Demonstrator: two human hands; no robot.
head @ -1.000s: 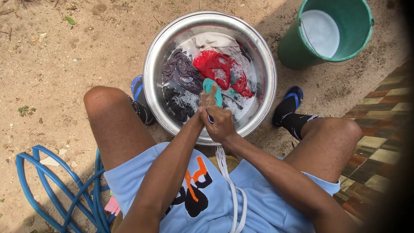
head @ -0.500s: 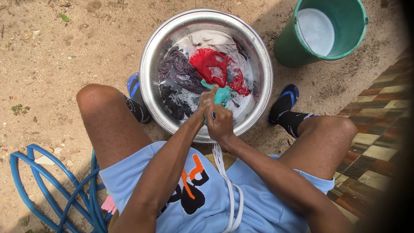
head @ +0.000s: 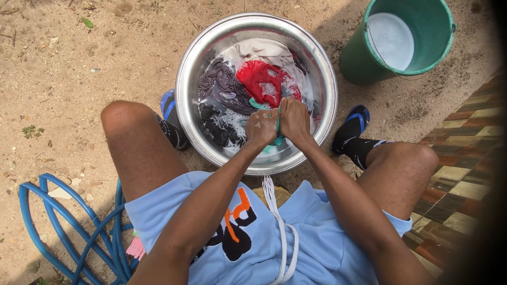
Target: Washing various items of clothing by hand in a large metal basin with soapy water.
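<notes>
Both my left hand [head: 261, 126] and right hand [head: 294, 120] clamp the teal cloth [head: 275, 141] over the steel basin [head: 186, 105]; scrubbing hard could slop suds onto the sand

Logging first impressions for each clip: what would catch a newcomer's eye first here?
The big metal basin in the middle, full of soapy clothes with a red garment on top. Over its near side, the left hand and right hand squeeze a teal cloth. A green bucket stands top right.
</notes>
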